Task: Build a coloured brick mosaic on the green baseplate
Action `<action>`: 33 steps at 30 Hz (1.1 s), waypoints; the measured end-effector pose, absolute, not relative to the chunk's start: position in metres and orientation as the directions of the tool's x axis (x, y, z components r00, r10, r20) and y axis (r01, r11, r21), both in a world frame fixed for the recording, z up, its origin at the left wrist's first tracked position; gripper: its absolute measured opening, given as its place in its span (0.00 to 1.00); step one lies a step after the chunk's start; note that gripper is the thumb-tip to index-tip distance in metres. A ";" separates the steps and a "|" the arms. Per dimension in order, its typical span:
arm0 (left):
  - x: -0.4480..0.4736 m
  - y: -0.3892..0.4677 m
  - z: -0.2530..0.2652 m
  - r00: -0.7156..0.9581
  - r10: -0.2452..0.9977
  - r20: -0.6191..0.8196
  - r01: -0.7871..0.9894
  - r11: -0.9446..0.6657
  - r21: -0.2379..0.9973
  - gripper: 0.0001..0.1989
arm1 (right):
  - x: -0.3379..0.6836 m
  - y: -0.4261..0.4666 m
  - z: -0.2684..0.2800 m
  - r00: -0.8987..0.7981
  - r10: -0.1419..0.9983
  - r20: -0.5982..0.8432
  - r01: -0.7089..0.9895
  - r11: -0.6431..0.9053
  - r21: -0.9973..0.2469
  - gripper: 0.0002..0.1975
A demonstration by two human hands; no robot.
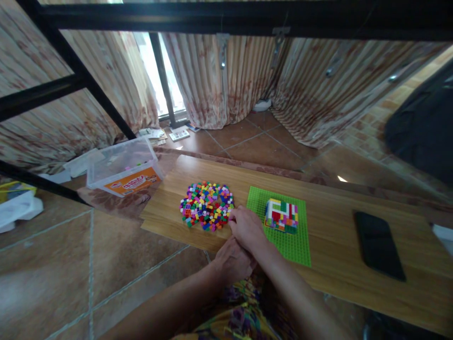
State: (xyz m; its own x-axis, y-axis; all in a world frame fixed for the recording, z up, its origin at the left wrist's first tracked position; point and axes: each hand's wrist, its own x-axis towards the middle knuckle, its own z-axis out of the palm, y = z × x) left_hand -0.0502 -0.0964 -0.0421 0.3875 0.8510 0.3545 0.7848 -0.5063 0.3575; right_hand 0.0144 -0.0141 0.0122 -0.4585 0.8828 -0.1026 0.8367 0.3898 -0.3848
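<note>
My right hand (247, 227) is at the right edge of a pile of small colourful toy bricks (207, 206), with its fingers curled and the fingertips close together. Whatever they may hold is too small to make out. Just below it, my left hand (233, 261) is closed near the table's front edge, its fingers mostly turned out of sight. Right of my hands lies a green baseplate (299, 250). A low block of stacked multicoloured bricks (282, 216), white, red, green and yellow on top, stands on it.
A black phone (378, 245) lies at the right on the wooden table (332, 236). Beyond the table's left end stands a clear plastic box (123, 165) with an orange label. Black metal bars (226, 19) cross overhead. Curtains (226, 80) hang behind; a dark object (424, 118) is far right.
</note>
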 end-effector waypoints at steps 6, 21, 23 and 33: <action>-0.055 -0.094 -0.055 0.463 0.789 0.404 0.725 -0.599 0.340 0.14 | 0.030 -0.029 0.020 -0.357 0.934 -0.035 0.740 0.260 -0.620 0.07; -0.056 -0.086 -0.031 0.493 0.787 0.371 0.712 -0.610 0.347 0.14 | 0.162 -0.045 0.006 0.195 0.981 0.020 0.632 -0.110 -0.767 0.10; -0.055 -0.086 -0.031 0.490 0.790 0.370 0.713 -0.607 0.351 0.14 | 0.167 -0.041 0.005 0.199 0.979 0.048 0.690 -0.105 -0.717 0.09; -0.055 -0.085 -0.028 0.505 0.786 0.356 0.714 -0.612 0.339 0.14 | 0.153 -0.026 0.018 0.076 0.995 0.068 0.916 -0.043 -0.399 0.07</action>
State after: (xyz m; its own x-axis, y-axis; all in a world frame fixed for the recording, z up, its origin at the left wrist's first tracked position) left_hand -0.0546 -0.0852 -0.0277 0.5052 0.7862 0.3560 0.7140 -0.6124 0.3394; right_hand 0.1532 -0.0264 0.0181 0.0762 0.9948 0.0677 0.9160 -0.0430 -0.3990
